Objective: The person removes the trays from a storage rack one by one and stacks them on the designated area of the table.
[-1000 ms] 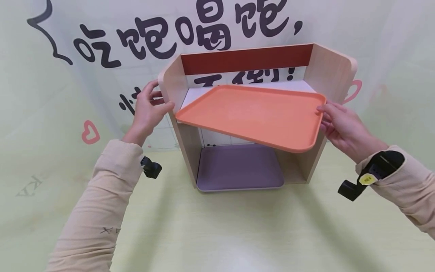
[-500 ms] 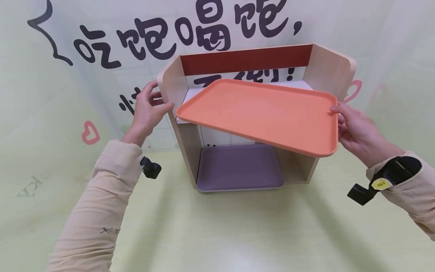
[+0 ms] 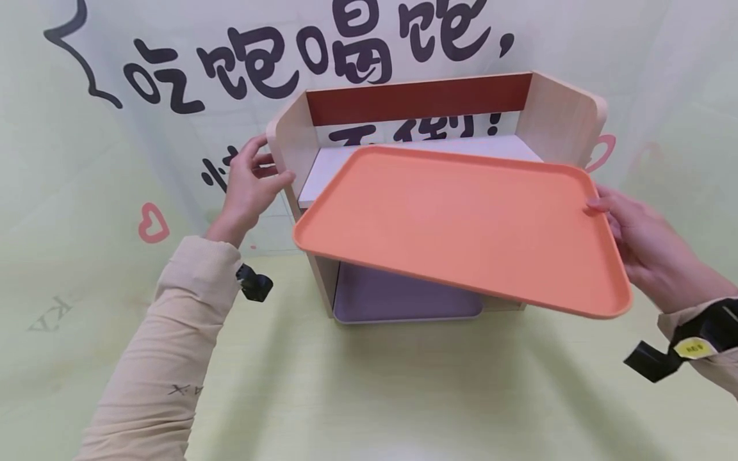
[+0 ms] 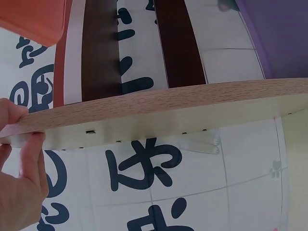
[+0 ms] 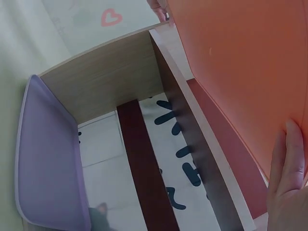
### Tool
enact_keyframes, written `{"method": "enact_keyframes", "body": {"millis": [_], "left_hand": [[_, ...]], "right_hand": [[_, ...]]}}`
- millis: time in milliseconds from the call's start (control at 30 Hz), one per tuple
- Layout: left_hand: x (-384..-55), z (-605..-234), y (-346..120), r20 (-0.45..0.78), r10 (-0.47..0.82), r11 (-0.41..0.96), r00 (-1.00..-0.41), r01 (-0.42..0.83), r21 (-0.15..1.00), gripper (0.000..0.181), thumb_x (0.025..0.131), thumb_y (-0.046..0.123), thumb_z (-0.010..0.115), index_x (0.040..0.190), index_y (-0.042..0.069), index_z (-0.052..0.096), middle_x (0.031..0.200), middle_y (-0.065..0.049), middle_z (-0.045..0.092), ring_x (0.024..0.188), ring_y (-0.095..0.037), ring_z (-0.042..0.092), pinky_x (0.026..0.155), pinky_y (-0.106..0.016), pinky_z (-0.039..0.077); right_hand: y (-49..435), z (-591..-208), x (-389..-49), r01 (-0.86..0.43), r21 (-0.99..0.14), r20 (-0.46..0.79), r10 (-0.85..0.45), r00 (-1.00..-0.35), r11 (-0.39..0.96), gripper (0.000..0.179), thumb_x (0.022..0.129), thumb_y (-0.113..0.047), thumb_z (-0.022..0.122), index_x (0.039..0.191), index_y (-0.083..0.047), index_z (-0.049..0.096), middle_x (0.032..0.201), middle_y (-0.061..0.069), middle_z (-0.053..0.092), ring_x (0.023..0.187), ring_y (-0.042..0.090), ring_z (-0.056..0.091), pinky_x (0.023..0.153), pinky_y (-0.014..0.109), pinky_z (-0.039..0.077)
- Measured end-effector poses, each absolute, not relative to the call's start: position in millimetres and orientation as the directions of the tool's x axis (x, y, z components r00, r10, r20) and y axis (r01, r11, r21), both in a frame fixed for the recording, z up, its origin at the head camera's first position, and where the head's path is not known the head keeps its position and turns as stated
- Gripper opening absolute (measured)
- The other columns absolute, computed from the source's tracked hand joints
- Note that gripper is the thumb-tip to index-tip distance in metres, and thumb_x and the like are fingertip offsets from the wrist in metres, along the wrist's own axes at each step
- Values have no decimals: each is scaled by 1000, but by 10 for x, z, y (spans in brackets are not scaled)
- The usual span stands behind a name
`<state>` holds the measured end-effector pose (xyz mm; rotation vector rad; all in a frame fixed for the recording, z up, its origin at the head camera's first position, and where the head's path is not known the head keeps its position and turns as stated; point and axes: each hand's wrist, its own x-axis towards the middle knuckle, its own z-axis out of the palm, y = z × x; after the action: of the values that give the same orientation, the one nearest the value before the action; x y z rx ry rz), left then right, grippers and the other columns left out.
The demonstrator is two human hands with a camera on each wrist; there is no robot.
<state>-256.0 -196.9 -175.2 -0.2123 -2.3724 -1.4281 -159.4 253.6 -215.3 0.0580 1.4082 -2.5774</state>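
An orange tray (image 3: 461, 224) is held up in front of the small wooden shelf unit (image 3: 562, 121), tilted with its right end lower. My right hand (image 3: 651, 243) grips its right edge, thumb on top and fingers beneath; the right wrist view shows those fingers (image 5: 291, 154) against the tray's underside. With my left hand (image 3: 250, 189) I hold the front edge of the unit's left side panel (image 4: 159, 103), thumb on one face and fingers on the other. The tray's left end is close in front of that panel. A purple tray (image 3: 403, 298) lies in the lower compartment, partly hidden behind the orange one.
The unit has a white upper shelf (image 3: 328, 169) and a dark red back rail (image 3: 421, 101). Behind it hangs a pale sheet (image 3: 190, 147) with large black characters. The unit stands on a light yellow-green table (image 3: 369, 390).
My right hand has drawn the orange tray rightward, down and toward me, so more of the white shelf shows. The left hand stays on the side panel.
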Motion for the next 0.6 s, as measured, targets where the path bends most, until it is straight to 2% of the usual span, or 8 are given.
{"method": "enact_keyframes", "body": {"millis": [100, 333, 600], "left_hand": [[-2559, -1752, -1977, 378, -59, 470, -924, 308, 827, 61, 79, 10, 63, 134, 20, 37, 119, -13, 49, 102, -24, 52, 85, -34, 46], [-2566, -1748, -1974, 383, -52, 455, -922, 319, 832, 60, 79, 7, 61, 133, 19, 38, 117, -14, 50, 101, -24, 52, 84, -35, 46], [-2558, -1756, -1968, 372, -52, 452, -927, 310, 837, 60, 79, 9, 61, 133, 20, 38, 118, -13, 49, 101, -24, 51, 85, -35, 46]], "right_hand": [[2553, -2217, -1541, 174, -850, -89, -190, -978, -497, 31, 92, -8, 44, 112, -22, 62, 79, 6, 63, 70, 20, 65, 59, 32, 53], [2581, -2354, -1431, 180, -824, -7, -307, -952, -538, 37, 94, -5, 34, 120, -18, 56, 100, 10, 63, 84, 26, 63, 66, 38, 51], [2596, -2421, -1305, 224, -820, -52, -322, -945, -526, 39, 95, -7, 33, 124, -23, 53, 106, 7, 62, 90, 25, 62, 71, 38, 50]]}}
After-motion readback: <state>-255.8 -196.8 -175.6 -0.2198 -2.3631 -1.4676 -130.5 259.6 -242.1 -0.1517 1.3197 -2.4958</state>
